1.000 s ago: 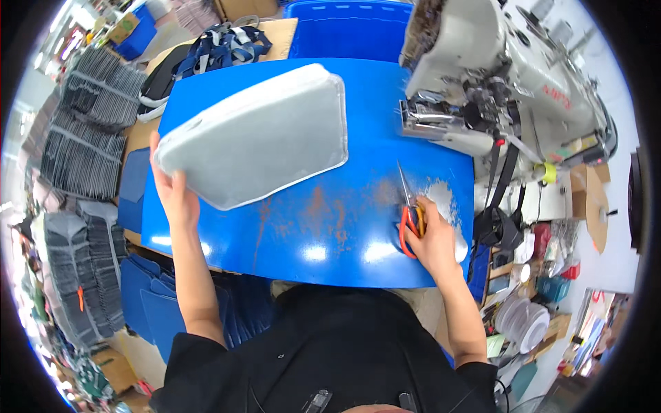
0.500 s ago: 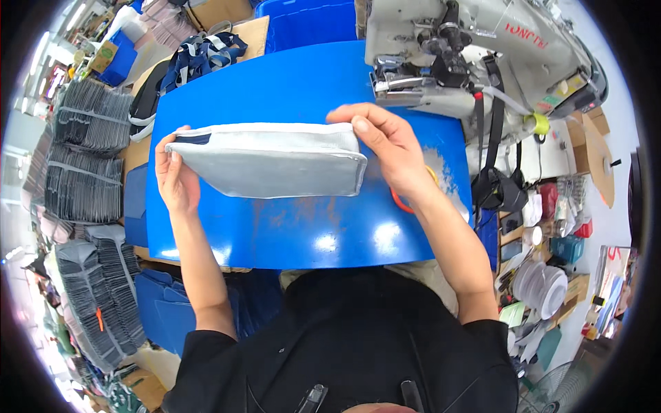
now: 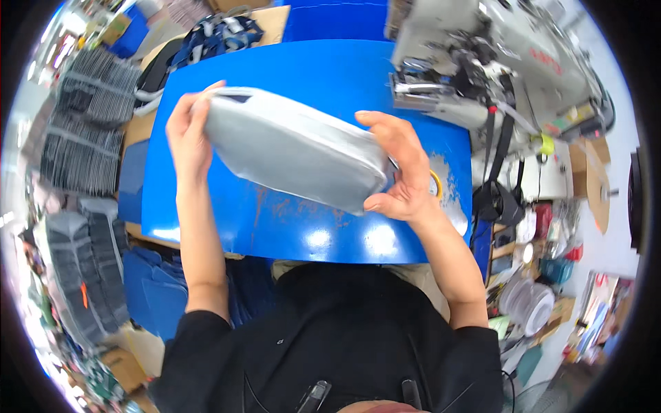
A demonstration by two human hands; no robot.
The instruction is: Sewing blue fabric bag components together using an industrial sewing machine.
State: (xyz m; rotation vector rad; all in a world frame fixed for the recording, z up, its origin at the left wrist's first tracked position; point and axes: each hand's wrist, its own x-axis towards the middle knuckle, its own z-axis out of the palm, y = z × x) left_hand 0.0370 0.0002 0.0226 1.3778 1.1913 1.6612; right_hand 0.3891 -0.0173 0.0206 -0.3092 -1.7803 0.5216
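Observation:
A grey, box-shaped fabric bag with pale piped seams is held up over the blue table, tilted down to the right. A small dark patch shows at the left end of its pale upper side. My left hand is closed on that left end, thumb in front and the other fingers partly hidden behind. At the right end, my right hand spans the bag, its thumb by the lower corner and its index finger by the upper edge. Its remaining fingers are mostly hidden.
Below lies the blue table, its surface worn in places. Yellow-rimmed scissor handles show beside my right wrist. A sewing machine stands at the back right, a blue bin behind. Stacked grey panels line the left, near dark straps.
The bag has turned, its left end rising and its right end dropping. My left hand has moved up with it; my right hand has shifted from the upper corner to around the right end.

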